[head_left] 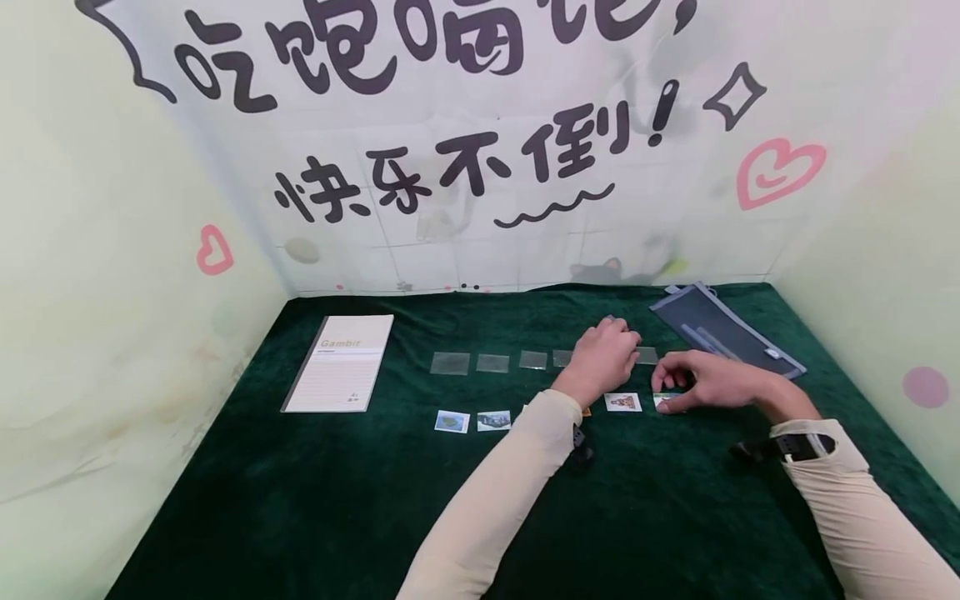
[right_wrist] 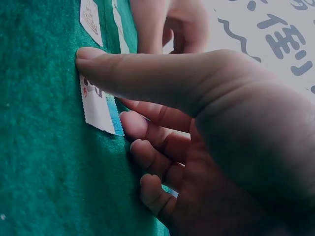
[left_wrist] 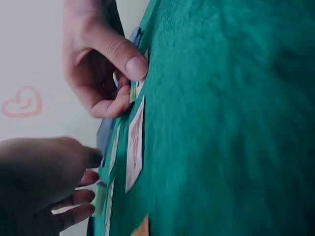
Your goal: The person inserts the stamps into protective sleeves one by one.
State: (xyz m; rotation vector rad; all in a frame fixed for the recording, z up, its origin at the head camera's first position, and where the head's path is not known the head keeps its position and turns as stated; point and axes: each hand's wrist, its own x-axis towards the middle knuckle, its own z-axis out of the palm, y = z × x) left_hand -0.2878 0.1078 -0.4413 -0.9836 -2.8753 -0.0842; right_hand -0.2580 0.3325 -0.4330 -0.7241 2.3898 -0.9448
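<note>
My right hand [head_left: 708,379] pinches a small postage stamp [right_wrist: 96,108] between thumb and fingers, close on the green cloth. The stamp has perforated edges and a blue strip along one side. My left hand [head_left: 600,354], fingers bent downward, is over the row of clear sleeves [head_left: 533,360], left of the right hand. A bluish tip shows beyond its fingertips; I cannot tell whether it holds anything. Just left of the right hand lies a stamp with a brown picture [head_left: 622,402]. Two other stamps, one blue-green [head_left: 452,421] and one greyish [head_left: 493,420], lie further left; the left arm partly hides an orange one.
A Gambit notebook [head_left: 337,364] lies at the left of the green cloth [head_left: 300,500]. At the back right is a dark zip pouch [head_left: 723,329] with items inside. A printed backdrop [head_left: 450,250] stands behind the table, with walls on both sides.
</note>
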